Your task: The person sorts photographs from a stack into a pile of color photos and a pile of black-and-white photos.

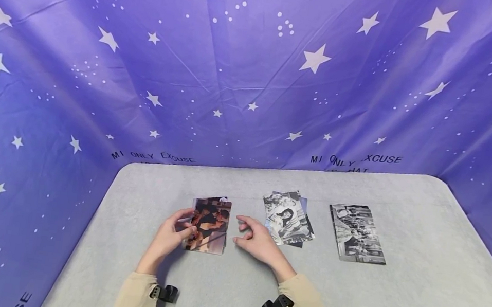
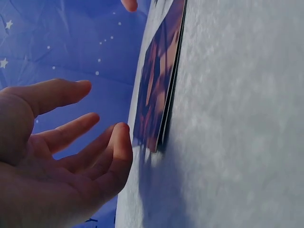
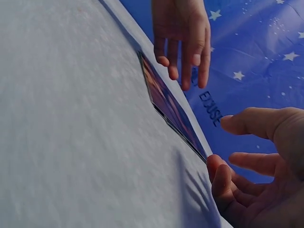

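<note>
A small stack of picture cards [image 1: 209,226] lies on the table, its top one a dark reddish-brown photo. My left hand [image 1: 173,235] hovers at the stack's left edge with fingers loosely bent. Seen from the left wrist, a gap separates that hand [image 2: 71,161] from the cards [image 2: 159,76]. On the other side, my right hand [image 1: 258,240] is held just right of the same stack, thumb and fingers apart with nothing between them. A loosely fanned pile of photo cards [image 1: 287,218] lies beyond the right hand, a black-and-white picture on top.
Farther right rests another pile of black-and-white photo cards [image 1: 358,235]. The grey table [image 1: 425,281] has rounded back corners, and a purple star-printed cloth [image 1: 238,69] hangs behind and beside it. Each sleeve carries a black wrist device [image 1: 274,306].
</note>
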Tool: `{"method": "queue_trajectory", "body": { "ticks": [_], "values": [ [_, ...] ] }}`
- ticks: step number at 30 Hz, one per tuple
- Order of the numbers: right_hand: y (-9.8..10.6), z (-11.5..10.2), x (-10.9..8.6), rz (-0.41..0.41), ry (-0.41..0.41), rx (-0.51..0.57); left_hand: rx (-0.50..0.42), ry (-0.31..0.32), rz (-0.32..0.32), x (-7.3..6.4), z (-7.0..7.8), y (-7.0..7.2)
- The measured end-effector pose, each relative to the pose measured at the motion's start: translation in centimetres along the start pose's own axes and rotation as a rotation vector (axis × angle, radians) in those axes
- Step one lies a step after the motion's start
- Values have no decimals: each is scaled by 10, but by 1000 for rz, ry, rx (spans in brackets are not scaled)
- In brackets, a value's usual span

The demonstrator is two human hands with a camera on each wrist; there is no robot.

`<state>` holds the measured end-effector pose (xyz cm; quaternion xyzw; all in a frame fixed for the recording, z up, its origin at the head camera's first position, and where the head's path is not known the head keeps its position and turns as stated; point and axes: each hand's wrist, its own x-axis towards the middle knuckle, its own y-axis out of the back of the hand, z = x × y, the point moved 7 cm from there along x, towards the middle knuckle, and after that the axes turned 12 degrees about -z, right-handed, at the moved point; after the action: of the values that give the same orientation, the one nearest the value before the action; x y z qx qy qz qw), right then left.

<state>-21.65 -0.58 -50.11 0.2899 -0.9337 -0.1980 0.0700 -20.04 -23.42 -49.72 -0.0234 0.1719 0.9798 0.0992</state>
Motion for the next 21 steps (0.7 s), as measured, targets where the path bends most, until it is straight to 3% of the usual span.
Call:
{"method": "queue_trajectory", "body": {
  "ticks": [16, 21],
  "values": [
    [45, 16, -28, 59, -68, 99, -109, -85, -85, 5, 8, -31],
    [58, 18, -37, 78, -73, 128, -106, -96, -96, 7, 11, -40]
  ]
}}
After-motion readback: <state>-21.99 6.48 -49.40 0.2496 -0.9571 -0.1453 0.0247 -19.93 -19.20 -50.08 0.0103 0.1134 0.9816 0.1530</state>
